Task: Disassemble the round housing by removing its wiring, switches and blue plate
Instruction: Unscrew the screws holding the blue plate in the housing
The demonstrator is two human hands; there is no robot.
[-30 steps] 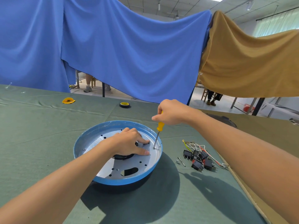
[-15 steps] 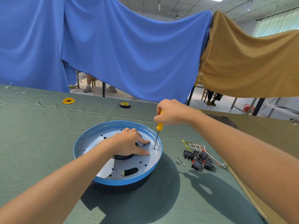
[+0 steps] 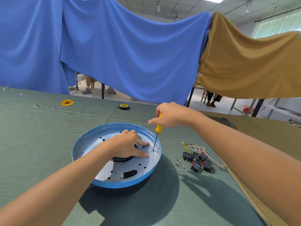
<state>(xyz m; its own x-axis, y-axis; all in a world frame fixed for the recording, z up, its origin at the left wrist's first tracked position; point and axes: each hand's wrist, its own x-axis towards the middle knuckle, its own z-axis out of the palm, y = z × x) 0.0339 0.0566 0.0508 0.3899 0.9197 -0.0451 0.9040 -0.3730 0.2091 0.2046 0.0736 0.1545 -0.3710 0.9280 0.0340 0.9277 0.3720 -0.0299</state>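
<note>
The round housing sits on the green table with its blue plate facing up, pierced by several holes and an oval slot. My left hand lies flat on the plate, fingers spread over a black centre part. My right hand grips a yellow-handled screwdriver, held nearly upright. Its tip rests on a screw near the plate's right edge. A bundle of black switches with wiring lies on the table to the right of the housing.
A loose screw and a small nut lie between the housing and the switches. A yellow tape roll and a yellow scrap sit farther back. Blue and tan cloths hang behind the table. A tan board lies at the right.
My right hand has shifted its grip on the screwdriver handle, with a finger now stretched out to the left. The tip stays on the same screw. My left hand has not moved.
</note>
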